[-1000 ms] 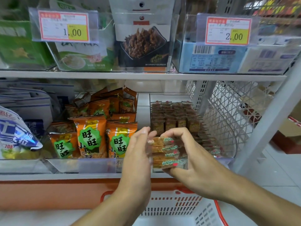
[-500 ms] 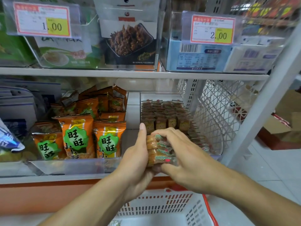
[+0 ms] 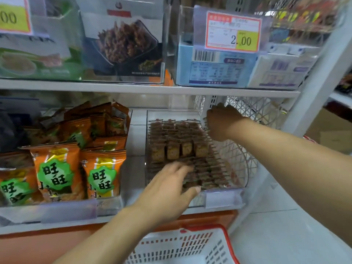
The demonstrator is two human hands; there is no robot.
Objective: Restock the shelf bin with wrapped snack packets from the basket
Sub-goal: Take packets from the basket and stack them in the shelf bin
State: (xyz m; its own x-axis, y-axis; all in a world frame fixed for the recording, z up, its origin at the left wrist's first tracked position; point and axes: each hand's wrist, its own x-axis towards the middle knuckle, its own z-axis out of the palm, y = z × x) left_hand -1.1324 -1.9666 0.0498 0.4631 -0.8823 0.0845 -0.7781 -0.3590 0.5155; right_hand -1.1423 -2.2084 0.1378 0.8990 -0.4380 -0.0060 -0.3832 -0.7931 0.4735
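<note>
White shelf (image 3: 152, 90) – clear bin (image 3: 224, 197) of packets (image 3: 171, 151) (left hand (image 3: 163, 195) fingers spread, right hand (image 3: 221, 124) unclear) – tiled floor (image 3: 276, 235).

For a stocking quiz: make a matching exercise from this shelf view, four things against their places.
Things:
1. left hand
2. right hand
3. orange bags
4. basket

Places:
A. below the shelf, at the bottom edge
B. at the bin's back right corner
C. in the bin to the left
D. at the bin's front, on the packets

Pairs: 1-D, 2-B, 3-C, 4-A

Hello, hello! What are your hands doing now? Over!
Left hand flat on front packets. Right hand deep at bin back, grip unclear. Nothing blocking.
</note>
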